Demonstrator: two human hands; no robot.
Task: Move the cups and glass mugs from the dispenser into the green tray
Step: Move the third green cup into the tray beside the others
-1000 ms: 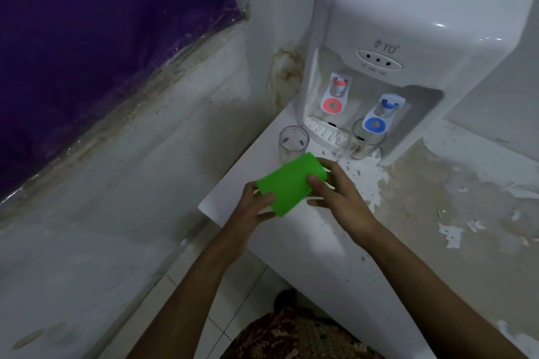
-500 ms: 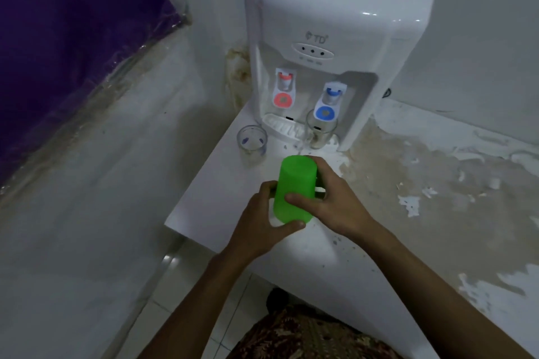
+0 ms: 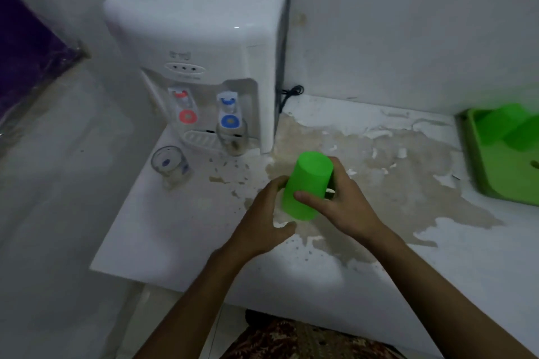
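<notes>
An upside-down green plastic cup (image 3: pixel 306 183) is held over the counter in front of the white water dispenser (image 3: pixel 201 46). My right hand (image 3: pixel 341 204) grips its right side, thumb across the front. My left hand (image 3: pixel 262 218) touches the cup's lower left side with fingers loosely curled. One glass mug (image 3: pixel 233 137) stands under the blue tap. A second glass mug (image 3: pixel 170 165) stands on the counter left of the drip tray. The green tray (image 3: pixel 501 178) lies at the far right with green cups (image 3: pixel 507 128) in it.
The white counter (image 3: pixel 379 242) has peeled, stained patches in front of the dispenser. Its left edge drops to the tiled floor (image 3: pixel 163 320). A black cord (image 3: pixel 288 95) runs behind the dispenser. A purple sheet (image 3: pixel 26 46) hangs at the far left.
The green cup has turned from lying sideways to bottom-up between both hands. The view has swung right, bringing the green tray into sight.
</notes>
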